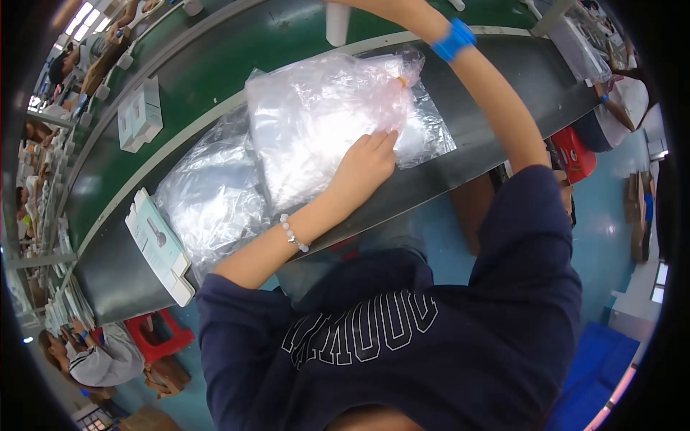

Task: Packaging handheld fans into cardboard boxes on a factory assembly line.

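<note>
On the dark worktop lies a stack of clear plastic bags (302,108), gathered at its right end with an orange tie. My left hand (366,161) rests on the near right part of this stack, fingers stretched over the plastic. My right arm, with a blue wristband, reaches to the far side. There my right hand (392,8), partly cut off by the top edge, is closed on the upper end of a white cylindrical piece (338,26) over the green conveyor belt. More loose clear bags (215,190) lie under and left of the stack.
Flat light-green printed cartons (159,248) lie at the worktop's left. A white box (140,115) sits on the green belt (215,54). Other people work along the line at left and right. A red stool (159,336) stands on the floor at lower left.
</note>
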`<state>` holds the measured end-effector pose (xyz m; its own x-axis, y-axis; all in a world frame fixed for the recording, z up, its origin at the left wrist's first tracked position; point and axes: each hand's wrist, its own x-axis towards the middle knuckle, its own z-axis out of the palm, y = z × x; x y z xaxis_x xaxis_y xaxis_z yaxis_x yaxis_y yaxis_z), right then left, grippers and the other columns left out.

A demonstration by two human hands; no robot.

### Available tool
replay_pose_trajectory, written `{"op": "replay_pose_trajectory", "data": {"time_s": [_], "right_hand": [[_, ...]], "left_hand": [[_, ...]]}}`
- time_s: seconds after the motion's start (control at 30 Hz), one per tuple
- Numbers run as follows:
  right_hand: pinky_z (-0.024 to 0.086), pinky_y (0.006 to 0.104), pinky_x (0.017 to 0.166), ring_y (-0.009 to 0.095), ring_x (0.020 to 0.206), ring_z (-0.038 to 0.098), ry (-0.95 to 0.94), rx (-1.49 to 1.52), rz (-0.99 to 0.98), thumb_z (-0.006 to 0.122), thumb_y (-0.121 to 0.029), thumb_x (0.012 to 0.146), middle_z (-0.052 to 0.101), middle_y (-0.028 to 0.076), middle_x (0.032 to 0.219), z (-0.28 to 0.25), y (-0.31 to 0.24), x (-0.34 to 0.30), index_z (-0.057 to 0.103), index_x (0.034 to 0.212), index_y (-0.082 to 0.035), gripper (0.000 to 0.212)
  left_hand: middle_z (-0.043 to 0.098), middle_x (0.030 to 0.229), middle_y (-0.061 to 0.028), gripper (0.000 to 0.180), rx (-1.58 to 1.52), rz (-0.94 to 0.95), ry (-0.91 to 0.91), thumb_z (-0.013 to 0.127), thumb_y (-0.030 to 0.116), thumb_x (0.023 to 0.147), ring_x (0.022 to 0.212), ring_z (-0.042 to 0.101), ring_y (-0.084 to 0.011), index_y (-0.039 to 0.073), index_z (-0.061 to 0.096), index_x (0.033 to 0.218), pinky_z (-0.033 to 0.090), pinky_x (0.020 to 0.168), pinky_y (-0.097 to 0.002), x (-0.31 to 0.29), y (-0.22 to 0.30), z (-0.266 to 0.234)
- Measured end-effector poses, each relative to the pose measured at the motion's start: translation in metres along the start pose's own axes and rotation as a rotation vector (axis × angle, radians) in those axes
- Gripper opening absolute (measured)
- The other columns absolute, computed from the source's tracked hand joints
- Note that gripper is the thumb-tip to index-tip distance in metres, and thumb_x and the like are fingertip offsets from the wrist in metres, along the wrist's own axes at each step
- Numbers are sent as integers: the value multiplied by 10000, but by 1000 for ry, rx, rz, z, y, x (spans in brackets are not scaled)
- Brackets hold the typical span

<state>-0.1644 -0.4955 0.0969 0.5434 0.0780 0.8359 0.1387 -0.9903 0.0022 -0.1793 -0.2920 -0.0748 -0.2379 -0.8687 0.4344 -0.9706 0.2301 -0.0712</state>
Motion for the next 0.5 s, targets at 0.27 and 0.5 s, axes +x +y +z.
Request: {"op": "replay_pose_trajectory", "data": {"time_s": [0.27,0.5], "right_hand": [[516,275,753,171,853,653,401,307,821,676,-252,862,665,103,933,-90,-40,-119,548,1114,14,388],[492,400,863,284,979,597,547,1299,1415,558,-339,913,591,183,1071,-102,-85,-235,477,1214,9,468]], "left_hand": [[652,1008,-167,132,-481,-215,249,594,51,823,886,616,-323,-25,606,930,496,794,-359,-4,-8,-8],[679,799,-141,125,-876,-473,167,678,68,805,698,657,-234,8,601,882,533,617,-315,16,2,-24]]}}
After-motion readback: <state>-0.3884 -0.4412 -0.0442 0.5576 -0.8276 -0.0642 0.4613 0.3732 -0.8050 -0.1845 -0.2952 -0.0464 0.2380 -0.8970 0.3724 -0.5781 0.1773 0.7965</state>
